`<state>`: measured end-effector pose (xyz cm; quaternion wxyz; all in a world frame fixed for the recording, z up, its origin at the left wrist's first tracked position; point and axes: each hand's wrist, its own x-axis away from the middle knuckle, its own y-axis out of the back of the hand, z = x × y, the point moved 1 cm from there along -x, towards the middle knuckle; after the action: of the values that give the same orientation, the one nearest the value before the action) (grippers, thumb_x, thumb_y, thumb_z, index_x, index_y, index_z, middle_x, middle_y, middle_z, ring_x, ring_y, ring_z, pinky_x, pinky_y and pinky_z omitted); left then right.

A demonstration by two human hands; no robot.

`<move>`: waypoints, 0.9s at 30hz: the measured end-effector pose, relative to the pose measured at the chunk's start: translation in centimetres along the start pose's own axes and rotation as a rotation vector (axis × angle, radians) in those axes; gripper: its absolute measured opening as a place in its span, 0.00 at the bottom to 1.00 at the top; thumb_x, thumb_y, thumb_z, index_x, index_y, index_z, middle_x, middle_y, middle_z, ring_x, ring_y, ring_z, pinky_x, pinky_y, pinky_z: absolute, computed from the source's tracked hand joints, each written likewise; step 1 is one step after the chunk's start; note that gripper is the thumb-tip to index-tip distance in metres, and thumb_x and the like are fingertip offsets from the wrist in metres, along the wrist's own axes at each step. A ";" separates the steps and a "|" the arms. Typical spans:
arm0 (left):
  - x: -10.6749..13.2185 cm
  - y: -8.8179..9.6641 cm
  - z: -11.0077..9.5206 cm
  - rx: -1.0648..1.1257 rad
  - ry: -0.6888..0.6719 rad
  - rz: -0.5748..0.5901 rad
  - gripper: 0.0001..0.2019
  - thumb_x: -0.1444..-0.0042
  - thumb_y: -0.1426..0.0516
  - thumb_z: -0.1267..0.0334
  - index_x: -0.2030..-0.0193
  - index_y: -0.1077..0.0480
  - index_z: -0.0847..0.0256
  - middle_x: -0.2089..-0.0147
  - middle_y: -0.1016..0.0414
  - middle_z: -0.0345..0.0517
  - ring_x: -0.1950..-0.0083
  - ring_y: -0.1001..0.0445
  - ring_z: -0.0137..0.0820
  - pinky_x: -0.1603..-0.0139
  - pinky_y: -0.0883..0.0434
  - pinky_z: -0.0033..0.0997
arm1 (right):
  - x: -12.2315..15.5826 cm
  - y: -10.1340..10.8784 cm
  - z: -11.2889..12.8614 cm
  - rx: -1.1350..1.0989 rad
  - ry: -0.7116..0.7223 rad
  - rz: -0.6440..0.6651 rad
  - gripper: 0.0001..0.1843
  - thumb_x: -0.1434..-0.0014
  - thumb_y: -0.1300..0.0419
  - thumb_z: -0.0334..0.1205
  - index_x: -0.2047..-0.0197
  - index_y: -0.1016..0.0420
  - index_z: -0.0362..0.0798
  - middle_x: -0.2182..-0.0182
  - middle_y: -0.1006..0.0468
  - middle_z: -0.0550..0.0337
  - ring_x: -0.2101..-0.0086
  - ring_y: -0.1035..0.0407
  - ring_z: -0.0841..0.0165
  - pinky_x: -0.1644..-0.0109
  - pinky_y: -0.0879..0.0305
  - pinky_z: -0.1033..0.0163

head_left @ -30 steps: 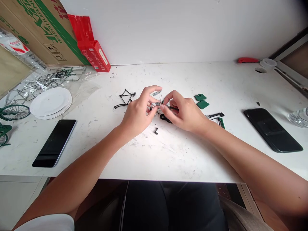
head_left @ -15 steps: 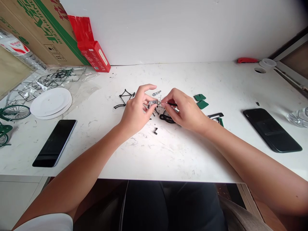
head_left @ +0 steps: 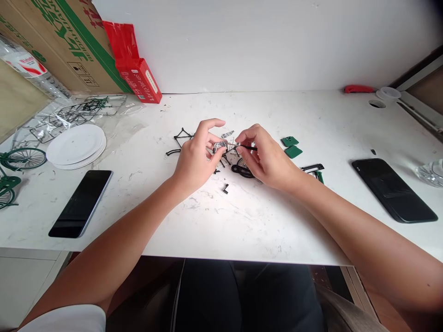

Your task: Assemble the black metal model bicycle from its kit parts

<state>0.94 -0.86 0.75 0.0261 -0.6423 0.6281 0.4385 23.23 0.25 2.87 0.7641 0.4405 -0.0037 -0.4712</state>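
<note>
Between the thumb and fingers of my left hand (head_left: 195, 157) is a small silver metal part (head_left: 219, 146). My right hand (head_left: 266, 159) pinches a thin screwdriver (head_left: 249, 147) with a black handle, its metal shaft pointing left to the silver part. Whether the tip touches is too small to tell. Below the hands lies a small model wheel with a black chain case (head_left: 241, 170), partly covered by my right hand. A black model bicycle frame (head_left: 182, 133) rests left of my left hand. Nearer me is a tiny black bent piece (head_left: 226, 188); behind the hands lies a small silver piece (head_left: 227, 134).
Two green panels (head_left: 293, 151) and black parts (head_left: 313, 167) lie on the right. A phone (head_left: 81, 203) and white discs (head_left: 74, 145) sit left, beside a green model bicycle (head_left: 24, 159). Another phone (head_left: 394, 190) and a clear cup (head_left: 430, 173) stand far right. A red box (head_left: 143, 80) stands behind.
The view has shifted slightly, so the table things appear a little to the right. Both hands keep their grips, and my right hand has moved slightly away from my left.
</note>
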 end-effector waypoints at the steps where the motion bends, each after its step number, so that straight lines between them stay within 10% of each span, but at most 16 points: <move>1: 0.0 0.0 0.0 -0.002 -0.001 -0.001 0.28 0.34 0.37 0.74 0.31 0.35 0.50 0.51 0.15 0.41 0.59 0.17 0.28 0.59 0.19 0.29 | 0.0 0.0 0.0 0.002 0.000 -0.001 0.08 0.21 0.48 0.41 0.42 0.39 0.55 0.58 0.28 0.57 0.67 0.37 0.65 0.62 0.40 0.56; 27: 0.6 -0.7 -0.4 0.045 0.060 0.018 0.29 0.35 0.36 0.74 0.31 0.36 0.48 0.51 0.14 0.39 0.61 0.17 0.28 0.60 0.19 0.30 | 0.0 0.4 -0.1 0.001 -0.073 0.010 0.13 0.19 0.52 0.47 0.37 0.35 0.56 0.70 0.34 0.64 0.73 0.41 0.65 0.64 0.42 0.56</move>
<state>1.62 -1.42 0.28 0.0177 -0.6487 0.6441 0.4049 23.57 0.35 3.13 0.7655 0.4235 -0.0338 -0.4832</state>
